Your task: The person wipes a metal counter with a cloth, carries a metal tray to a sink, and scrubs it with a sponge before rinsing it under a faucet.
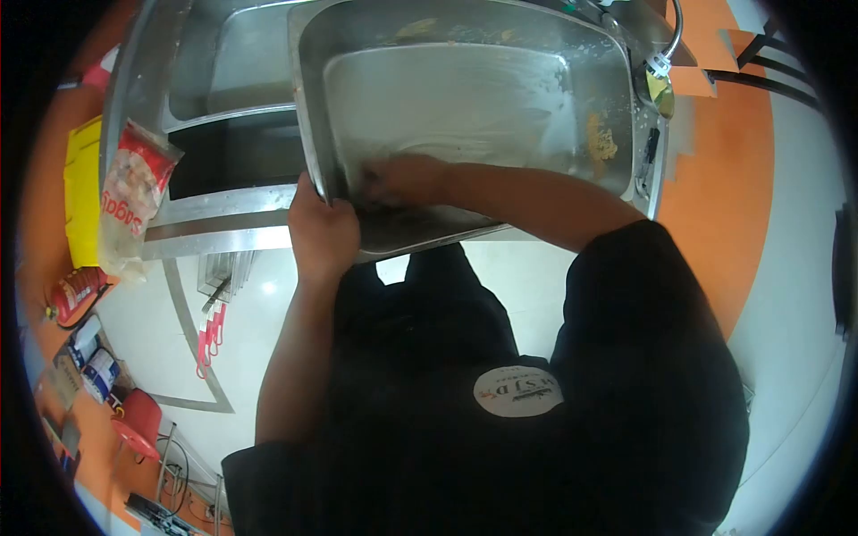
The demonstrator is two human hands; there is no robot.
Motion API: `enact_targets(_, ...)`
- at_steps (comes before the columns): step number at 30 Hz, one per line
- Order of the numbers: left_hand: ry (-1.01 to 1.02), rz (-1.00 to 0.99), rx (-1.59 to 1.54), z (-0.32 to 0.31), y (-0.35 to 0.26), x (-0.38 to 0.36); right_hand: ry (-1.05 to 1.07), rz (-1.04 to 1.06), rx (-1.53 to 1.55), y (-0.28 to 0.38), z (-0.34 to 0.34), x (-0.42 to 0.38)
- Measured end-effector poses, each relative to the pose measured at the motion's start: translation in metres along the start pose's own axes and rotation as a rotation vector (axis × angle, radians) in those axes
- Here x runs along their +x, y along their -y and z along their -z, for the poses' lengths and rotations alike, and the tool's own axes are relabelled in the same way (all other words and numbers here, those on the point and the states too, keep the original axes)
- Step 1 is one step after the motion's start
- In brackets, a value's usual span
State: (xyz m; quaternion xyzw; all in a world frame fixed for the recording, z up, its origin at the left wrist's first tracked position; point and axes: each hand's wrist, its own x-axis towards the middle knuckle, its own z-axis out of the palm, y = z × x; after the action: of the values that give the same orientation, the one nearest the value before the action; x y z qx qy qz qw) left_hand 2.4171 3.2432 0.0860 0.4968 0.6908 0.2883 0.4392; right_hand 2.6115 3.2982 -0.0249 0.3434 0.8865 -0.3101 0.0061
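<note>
A large, deep rectangular metal pan (447,71) rests tilted over the sink, its near edge towards me. My left hand (323,230) is closed around the rim at its near left corner. Inside the pan, low on the left, is my right hand (402,181). Its fingers are smeared by motion and point at the left wall; whether they hold anything cannot be made out. Yellowish-brown residue (601,138) sticks to the pan's right wall, and whitish wet streaks show on its bottom.
Left of the pan is a steel sink basin (241,67). A red and clear plastic bag (134,188) lies on the counter's left edge, beside a yellow sheet (83,192). At the upper right hangs a flexible faucet (660,67). A red stool (138,424) stands lower left.
</note>
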Motion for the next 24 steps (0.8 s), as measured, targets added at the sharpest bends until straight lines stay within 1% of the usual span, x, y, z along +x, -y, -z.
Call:
enact_targets(2, 0.011, -0.03, 0.02, 0.003, 0.002, 0.0, 0.255, 0.064, -0.02, 0.005, 0.026, -0.025)
enact_targets(3, 0.015, -0.057, 0.021, 0.003, 0.003, 0.0, 0.084, 0.044, 0.014, -0.032, 0.022, -0.045)
enact_targets(4, 0.017, -0.091, -0.041, 0.002, 0.007, 0.0, -0.083, 0.024, 0.045, -0.068, 0.019, -0.063)
enact_targets(5, 0.011, -0.089, -0.052, 0.002, 0.006, -0.001, -0.074, 0.027, 0.037, -0.067, 0.033, -0.071)
enact_targets(7, -0.002, -0.015, -0.036, -0.001, 0.002, 0.001, -0.227, -0.694, 0.01, -0.06, 0.057, -0.082)
enact_targets(8, -0.004, -0.013, -0.043, 0.0, 0.003, -0.001, -0.222, -0.693, 0.004, -0.048, 0.053, -0.085)
enact_targets(10, 0.028, -0.045, -0.029, 0.003, 0.005, 0.002, 0.274, -0.056, -0.011, -0.027, 0.043, -0.086)
enact_targets(11, 0.041, -0.05, -0.028, 0.003, 0.003, 0.003, 0.269, -0.069, -0.008, -0.043, 0.038, -0.099)
enact_targets(13, 0.031, -0.038, 0.0, 0.004, 0.0, 0.004, -0.026, -0.228, 0.076, -0.107, 0.04, -0.142)
enact_targets(15, 0.007, -0.053, -0.004, 0.003, 0.002, 0.001, -0.118, -0.603, -0.001, -0.132, 0.084, -0.179)
enact_targets(16, -0.011, -0.081, -0.001, 0.002, 0.002, 0.002, -0.123, -0.615, -0.004, -0.134, 0.081, -0.193)
enact_targets(17, 0.003, -0.089, -0.003, 0.0, 0.001, 0.002, -0.138, -0.496, -0.101, -0.134, 0.07, -0.209)
enact_targets(18, 0.002, -0.055, -0.005, 0.0, 0.0, 0.002, -0.148, -0.371, -0.198, -0.137, 0.063, -0.22)
enact_targets(19, -0.002, -0.017, -0.004, 0.001, -0.001, 0.002, -0.148, -0.376, -0.197, -0.137, 0.066, -0.221)
enact_targets(20, 0.063, 0.07, 0.038, 0.004, 0.0, 0.004, -0.058, -0.499, -0.131, -0.132, 0.07, -0.22)
enact_targets(21, 0.066, 0.067, 0.044, 0.002, 0.001, 0.002, 0.029, -0.615, -0.065, -0.128, 0.075, -0.214)
enact_targets(22, 0.017, 0.012, 0.019, -0.002, 0.003, -0.001, -0.042, -0.761, -0.097, -0.117, 0.084, -0.202)
enact_targets(23, -0.023, -0.04, -0.007, -0.005, 0.004, -0.005, -0.044, -0.768, -0.091, -0.121, 0.073, -0.209)
enact_targets(24, -0.016, -0.048, -0.005, -0.004, 0.002, -0.004, -0.094, -0.656, -0.186, -0.133, 0.057, -0.216)
